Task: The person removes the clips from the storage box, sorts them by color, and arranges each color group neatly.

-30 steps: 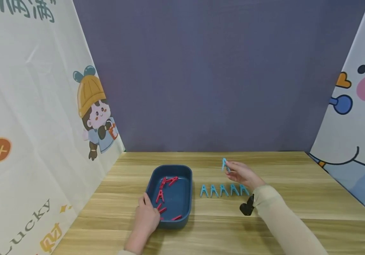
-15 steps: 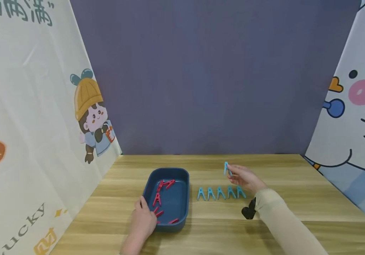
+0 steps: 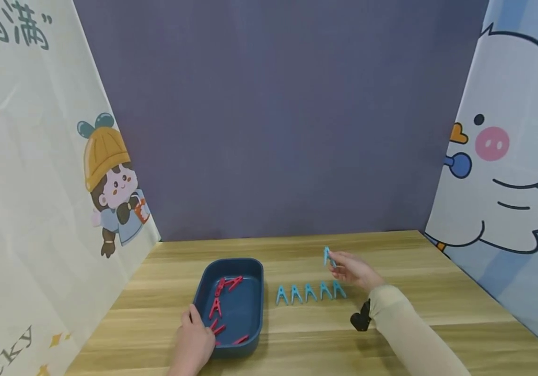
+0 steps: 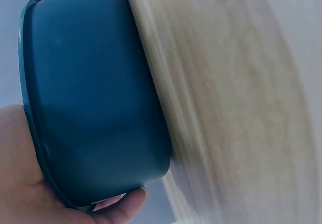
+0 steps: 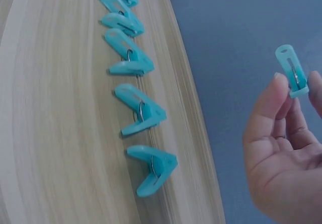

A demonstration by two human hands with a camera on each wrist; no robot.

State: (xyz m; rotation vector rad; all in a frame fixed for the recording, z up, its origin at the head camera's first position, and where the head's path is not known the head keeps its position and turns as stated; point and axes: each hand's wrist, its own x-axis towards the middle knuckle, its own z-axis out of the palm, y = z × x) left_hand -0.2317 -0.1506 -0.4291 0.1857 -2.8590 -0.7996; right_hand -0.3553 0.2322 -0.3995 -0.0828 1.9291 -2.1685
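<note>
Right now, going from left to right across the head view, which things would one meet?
By their middles: printed cartoon child, left hand, dark blue tray, row of five light blue clothespins, right hand, white cartoon figure.

A wood-grained table (image 3: 306, 339) bears a navy bin (image 3: 243, 316) and five blue clothespins (image 3: 308, 289).

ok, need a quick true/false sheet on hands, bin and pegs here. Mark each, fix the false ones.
1. The left hand grips the bin. True.
2. The bin holds only blue pegs. False: the ones visible in it are red pegs.
3. The right hand pinches a blue peg. True.
4. A row of blue pegs is right of the bin. True.
5. That row has three pegs. False: it has five.
6. The right hand touches the bin. False: it is apart from it.
</note>
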